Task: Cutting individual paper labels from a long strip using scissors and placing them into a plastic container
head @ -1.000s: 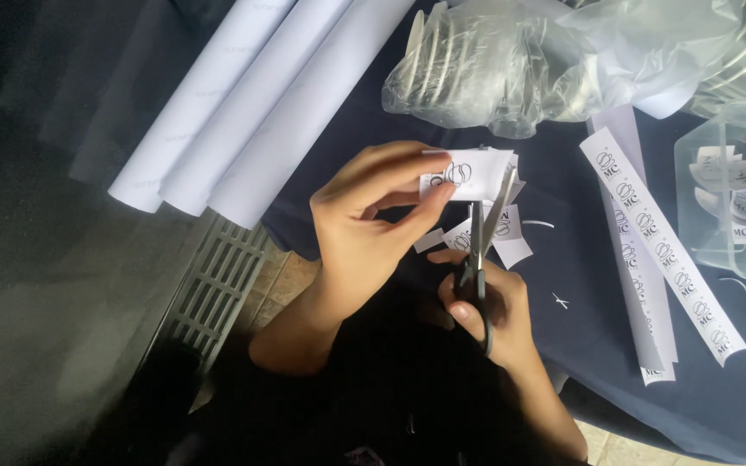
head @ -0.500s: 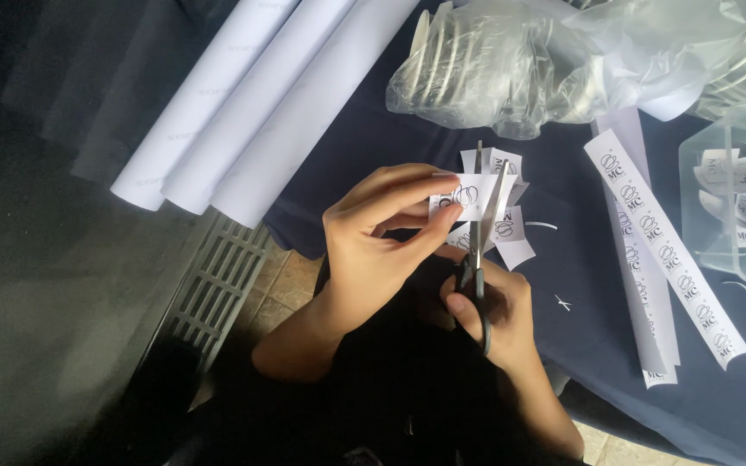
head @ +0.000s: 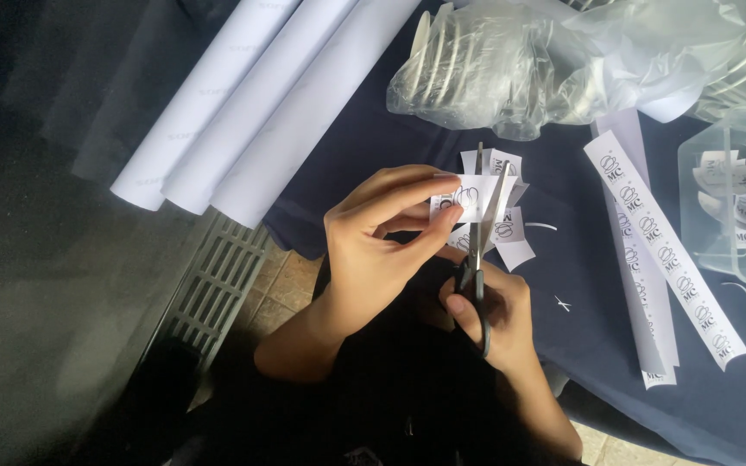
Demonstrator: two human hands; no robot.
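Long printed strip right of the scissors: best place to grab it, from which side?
Take the printed strip at its lower end near the cloth edge, from the person's side. It lies flat atop other strips; that end is nearest and unobstructed, while the container crowds its right side.

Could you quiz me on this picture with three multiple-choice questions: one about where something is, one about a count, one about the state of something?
1. Where is the clear plastic box?
A. at the right edge of the table
B. on the floor grate
C. on top of the paper rolls

2. How many white paper rolls lie at the upper left?
A. one
B. three
C. five

3. How are the scissors?
A. lying shut on the cloth
B. open, blades around the paper slip
C. hanging on a hook

Answers: A, it sits at the right, on the dark cloth; B, three lie side by side; B, the right hand holds them, the left hand the slip.
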